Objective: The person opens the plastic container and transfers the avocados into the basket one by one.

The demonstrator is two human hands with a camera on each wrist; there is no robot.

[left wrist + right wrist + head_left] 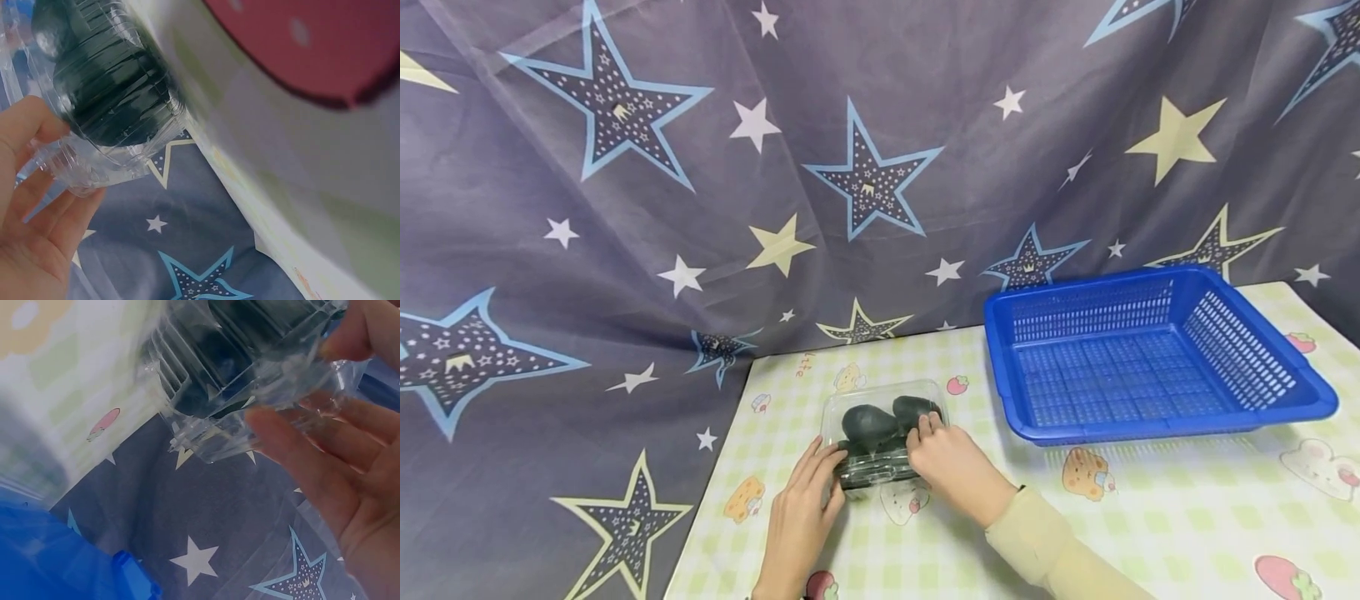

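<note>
Tablecloth (pixel 917 558): we read 1 word (pixel 805 365), "life", in small reddish letters, set sideways near the far left corner.
Orange marks (pixel 304 282), left wrist view: too blurred for us to read.

I see a person's bare left grip (pixel 805 508) holding the left side of a clear, rectangular plastic box (pixel 876 472) with dark green rounded objects (pixel 868 423) inside; the bare right grip (pixel 957 465) holds its right side. On the green-and-white checked counter (pixel 1135 542), a blue perforated plastic basket (pixel 1150 430) stands to the right, before a grey-purple star-patterned curtain (pixel 925 67).
</note>
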